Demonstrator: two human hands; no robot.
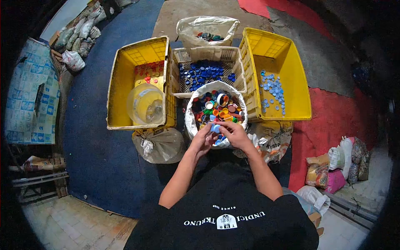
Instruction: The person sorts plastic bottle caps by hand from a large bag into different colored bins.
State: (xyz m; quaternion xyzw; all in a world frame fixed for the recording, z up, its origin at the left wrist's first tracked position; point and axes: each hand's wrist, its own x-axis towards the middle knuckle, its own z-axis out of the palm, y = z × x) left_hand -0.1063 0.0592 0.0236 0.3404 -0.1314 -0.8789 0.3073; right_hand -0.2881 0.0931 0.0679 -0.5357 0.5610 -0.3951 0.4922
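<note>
Both my hands meet over the near edge of a white sack (190, 121) full of mixed coloured bottle caps (221, 109). Light blue caps (215, 128) are held between my left hand (203, 139) and my right hand (235, 134); how many is hard to tell. The fingers of each hand are bent around them. Beyond the sack stands a white crate (181, 89) with dark blue caps (204, 73). A yellow bin (298, 83) on the right holds light blue caps (273, 89).
The left yellow bin (121, 79) holds red caps (154, 66) and a clear round container (146, 104). Another white sack (187, 29) stands behind the crate. Tied sacks (160, 146) lie below the bins. More bags (333, 164) are at the right.
</note>
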